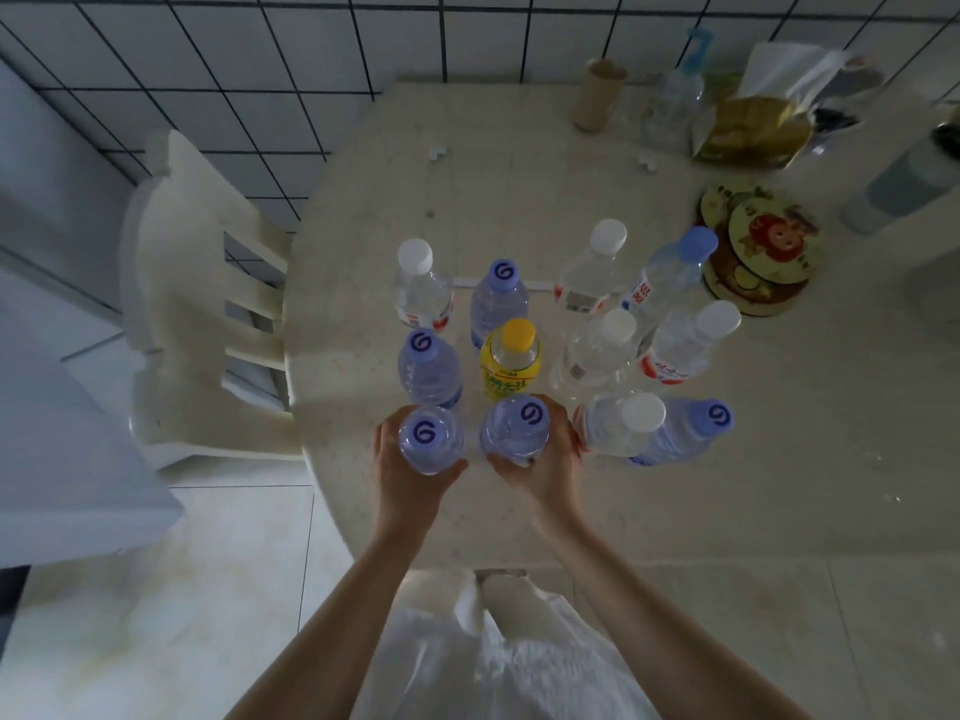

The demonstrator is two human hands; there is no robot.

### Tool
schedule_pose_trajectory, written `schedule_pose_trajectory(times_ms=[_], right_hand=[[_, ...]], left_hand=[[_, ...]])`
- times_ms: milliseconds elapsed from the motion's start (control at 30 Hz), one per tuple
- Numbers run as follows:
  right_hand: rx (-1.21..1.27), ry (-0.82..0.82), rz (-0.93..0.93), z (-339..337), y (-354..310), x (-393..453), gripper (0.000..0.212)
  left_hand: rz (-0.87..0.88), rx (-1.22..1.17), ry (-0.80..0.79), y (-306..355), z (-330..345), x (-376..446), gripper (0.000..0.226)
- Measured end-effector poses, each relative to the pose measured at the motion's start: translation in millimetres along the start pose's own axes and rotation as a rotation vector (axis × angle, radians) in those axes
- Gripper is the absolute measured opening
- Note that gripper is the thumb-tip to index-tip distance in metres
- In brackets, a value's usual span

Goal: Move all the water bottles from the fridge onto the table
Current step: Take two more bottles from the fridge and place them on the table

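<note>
- While we look straight down, the round pale desk (519,200) fills most of the view, set against a tiled wall (260,54).
- We see a cream chair (182,304) pushed in at the desk's left edge.
- We count ten clear water bottles standing upright in a loose cluster on the desk's near half, plus one yellow-capped drink bottle (511,363) in the middle of them.
- Clutter sits at the far right of the desk: a foil bag (753,129), a cardboard tube (597,93), a stack of cartoon coasters (763,246).
- Our left hand (410,475) wraps the near-left bottle (431,441); fingers curled round its body, closed on it. The bottle is upright at the desk's near edge.
- Our right hand (545,467) wraps the neighbouring bottle (514,428), fingers closed round it, just in front of the yellow-capped bottle.
- Both held bottles have purple caps with a swirl logo, and stand near each other but apart.
- We cannot tell whether their bases touch the desk.
</note>
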State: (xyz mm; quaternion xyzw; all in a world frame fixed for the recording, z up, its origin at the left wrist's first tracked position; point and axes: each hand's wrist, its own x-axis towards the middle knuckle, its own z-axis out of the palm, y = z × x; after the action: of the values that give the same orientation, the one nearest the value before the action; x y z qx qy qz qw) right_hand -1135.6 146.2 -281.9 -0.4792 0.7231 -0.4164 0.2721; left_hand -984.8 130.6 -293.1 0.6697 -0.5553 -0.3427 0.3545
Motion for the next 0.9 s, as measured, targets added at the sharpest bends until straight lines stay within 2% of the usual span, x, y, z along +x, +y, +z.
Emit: schedule_pose_trajectory(times_ms=[200,333,400,567,700,800,900], right_hand=[[0.0,-0.038,0.09,4.5,-0.9,-1.6,0.062],[-0.03,-0.109,0.136,-1.0,-1.7,-5.3,0.059],[-0.045,-0.133,0.169,-6.6,-0.9,-11.8,0.057],[0.021,-0.264,0.37,-21.8,8.1,-40.8,0.058],[0.037,-0.32,0.365,-27.4,5.8,-59.8,0.047],[0.019,-0.381,0.299,-30.2,-3.5,-72.0,0.039],[0.02,-0.425,0.228,-28.4,-19.1,-83.1,0.035]], left_hand=[[-0.007,0.023,0.017,-6.1,4.8,1.7,0.074],[-0.158,-0.069,0.048,-1.8,8.7,-0.5,0.073],[-0.169,-0.065,0.04,-3.4,8.7,-2.0,0.074],[-0.254,-0.145,0.013,-5.7,-0.5,-24.4,0.069],[-0.354,-0.182,0.04,2.1,-11.0,-58.1,0.05],[-0.36,-0.187,0.111,5.8,-25.4,-93.8,0.033],[-0.361,-0.213,0.211,8.6,-53.3,-123.7,0.03]])
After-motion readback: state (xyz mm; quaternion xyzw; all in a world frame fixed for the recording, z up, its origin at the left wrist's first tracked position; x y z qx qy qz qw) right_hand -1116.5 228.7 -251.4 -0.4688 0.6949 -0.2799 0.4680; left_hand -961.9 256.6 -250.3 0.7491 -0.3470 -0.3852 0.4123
